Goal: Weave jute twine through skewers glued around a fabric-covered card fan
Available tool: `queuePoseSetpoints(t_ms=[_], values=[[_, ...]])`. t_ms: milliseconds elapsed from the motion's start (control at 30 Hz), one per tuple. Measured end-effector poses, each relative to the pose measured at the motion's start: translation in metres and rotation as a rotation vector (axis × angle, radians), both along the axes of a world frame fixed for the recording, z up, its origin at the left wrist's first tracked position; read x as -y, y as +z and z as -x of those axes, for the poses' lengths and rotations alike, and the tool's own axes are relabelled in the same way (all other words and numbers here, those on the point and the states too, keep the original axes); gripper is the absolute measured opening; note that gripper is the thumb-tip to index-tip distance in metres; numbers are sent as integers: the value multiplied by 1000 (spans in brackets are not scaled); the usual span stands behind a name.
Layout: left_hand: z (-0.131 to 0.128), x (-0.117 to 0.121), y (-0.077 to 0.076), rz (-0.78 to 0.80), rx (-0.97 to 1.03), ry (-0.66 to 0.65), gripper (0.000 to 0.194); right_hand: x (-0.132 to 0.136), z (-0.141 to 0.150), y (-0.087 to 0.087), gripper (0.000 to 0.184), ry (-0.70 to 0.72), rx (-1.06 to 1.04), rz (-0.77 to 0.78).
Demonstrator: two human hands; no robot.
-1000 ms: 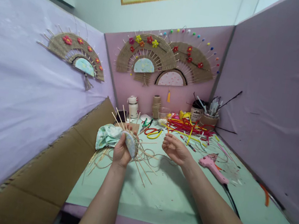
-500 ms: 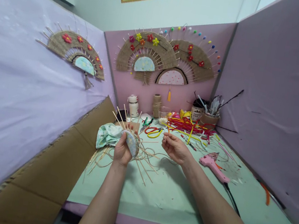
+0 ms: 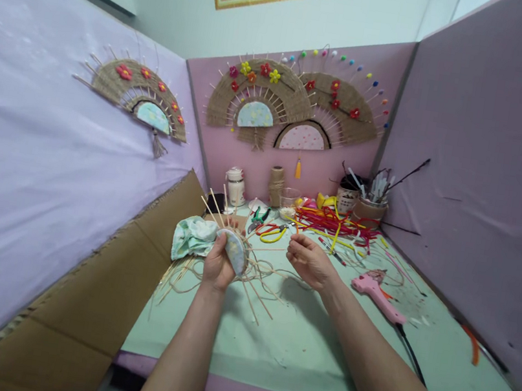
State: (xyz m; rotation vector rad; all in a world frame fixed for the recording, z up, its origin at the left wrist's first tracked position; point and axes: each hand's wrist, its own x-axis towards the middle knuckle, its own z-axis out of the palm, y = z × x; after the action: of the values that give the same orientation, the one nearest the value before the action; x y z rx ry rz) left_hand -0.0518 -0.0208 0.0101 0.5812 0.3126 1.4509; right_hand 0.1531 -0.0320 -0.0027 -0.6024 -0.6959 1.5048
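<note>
My left hand [image 3: 217,265] is closed round a small half-round fan base [image 3: 234,251] covered in pale blue cloth, with thin wooden sticks fanning out from it. Loose jute twine [image 3: 263,273] trails from the piece onto the green table [image 3: 296,351]. My right hand [image 3: 308,261] hovers just right of the fan, fingers curled in a pinch on the strand of twine. A crumpled mint cloth [image 3: 192,237] lies behind my left hand.
A pink glue gun [image 3: 377,294] with a black cord lies at the right. Scissors [image 3: 274,232], red and yellow strips [image 3: 335,223], a twine spool [image 3: 276,185], a white bottle [image 3: 235,186] and tool cups [image 3: 369,208] stand at the back. Brown cardboard [image 3: 92,307] leans at left. Finished fans hang on the walls.
My right hand has closed its fingers into a tighter pinch and stayed near the fan. The view has shifted slightly; my left hand holds the fan base as before.
</note>
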Motion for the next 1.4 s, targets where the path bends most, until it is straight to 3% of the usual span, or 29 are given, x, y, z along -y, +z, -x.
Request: queuePoseSetpoints(t_ms=[167,300,433,533,700,967,1167,1400], values=[[-8,3,-4,-48,-66,-25,27,7,11,-1,23,-15,251,-150],[-16,10,-3,-82,-173,-77,38,16,25,-5,34,169,325,-305],[-19,13,-3,-113,-210,-107,42,19,31,-7,38,271,299,-261],[-19,13,-4,-115,-211,-109,42,18,30,-6,35,223,325,-228],[-20,11,-5,-108,-194,-60,42,20,25,-2,23,21,429,-292],[-32,5,-14,-22,-116,18,36,19,29,-6,26,-82,543,-411],[-40,11,-17,-4,-168,-98,39,23,29,-3,22,-224,604,-485],[-35,14,-23,17,-140,-260,35,30,30,4,23,-160,602,-567]])
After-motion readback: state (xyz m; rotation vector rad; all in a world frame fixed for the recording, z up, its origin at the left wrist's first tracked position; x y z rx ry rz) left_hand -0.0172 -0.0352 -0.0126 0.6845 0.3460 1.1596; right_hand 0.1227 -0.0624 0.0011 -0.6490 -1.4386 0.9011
